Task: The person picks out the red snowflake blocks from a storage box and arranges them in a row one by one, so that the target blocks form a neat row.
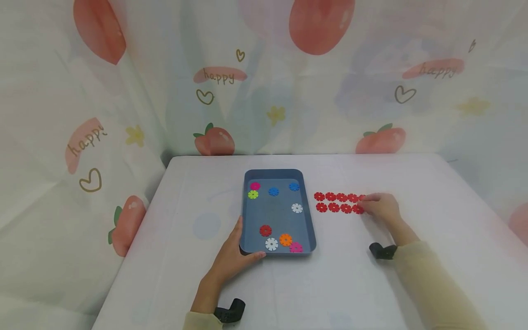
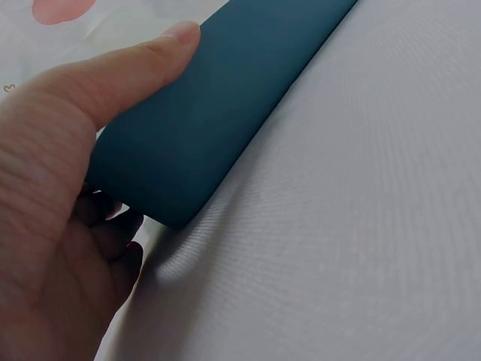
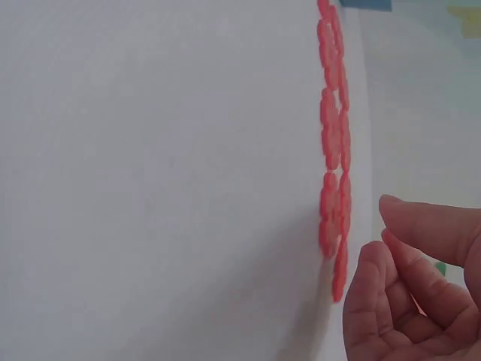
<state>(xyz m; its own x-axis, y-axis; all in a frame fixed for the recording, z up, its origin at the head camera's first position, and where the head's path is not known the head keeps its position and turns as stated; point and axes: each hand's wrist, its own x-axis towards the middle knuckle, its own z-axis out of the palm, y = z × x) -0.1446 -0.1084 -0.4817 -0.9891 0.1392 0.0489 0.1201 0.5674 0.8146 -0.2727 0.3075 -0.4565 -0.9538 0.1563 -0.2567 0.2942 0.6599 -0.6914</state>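
In the head view, a blue-grey tray (image 1: 274, 174) lies on the white table with several colourful notched plastic discs in it, among them a red disc (image 1: 266, 230) and an orange disc (image 1: 285, 239). My left hand (image 1: 231, 256) holds its near left corner, thumb along the front wall and fingers round the left side. Two rows of red notched discs (image 1: 331, 196) lie flat to the right of the tray. At their right end is my right hand (image 1: 381, 208), fingertips close over the last discs. In the right wrist view its thumb and loosely bent fingers (image 3: 368, 293) show no disc between them.
The white-covered table (image 1: 198, 192) ends at a patterned curtain (image 1: 288, 133) behind and on the left. A black wrist device (image 1: 230, 311) sits at my left wrist, another black device (image 1: 382, 251) at my right.
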